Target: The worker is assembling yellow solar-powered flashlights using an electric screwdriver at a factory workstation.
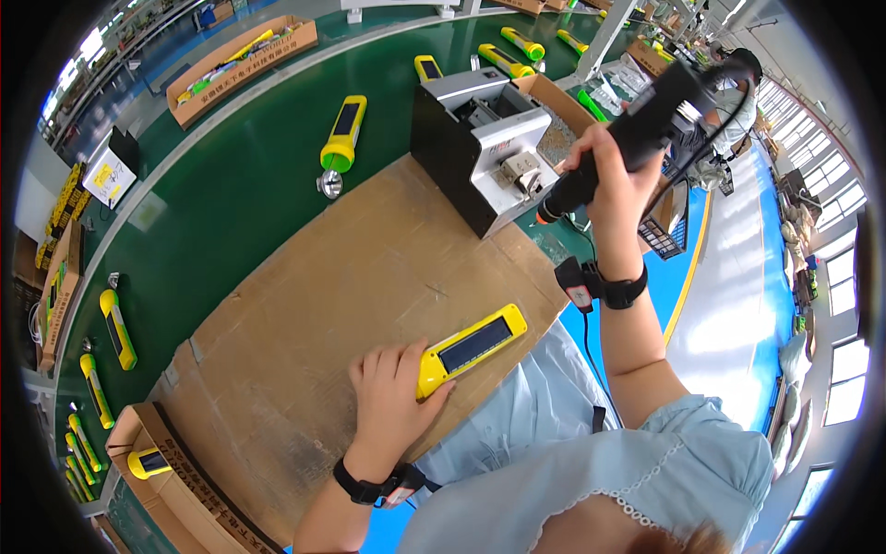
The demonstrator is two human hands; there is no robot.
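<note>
My left hand (392, 397) grips the wide end of a yellow flashlight (473, 345) with a dark solar panel on its upper face. The flashlight lies on a brown cardboard sheet (305, 295), close to its near right edge. Raised at the upper right, my right hand (616, 185) is closed around a black electric screwdriver (646, 115). Its orange-ringed tip points down and left, beside a black and silver screw feeder (452, 152) at the sheet's far edge. The tip is apart from the flashlight.
On the green bench (240, 203) lies another yellow flashlight (346, 129) with its silver reflector loose. Several more line the left side and the back. An open carton (175, 499) stands at the near left. A cord hangs from the screwdriver. A person (738, 102) sits farther right.
</note>
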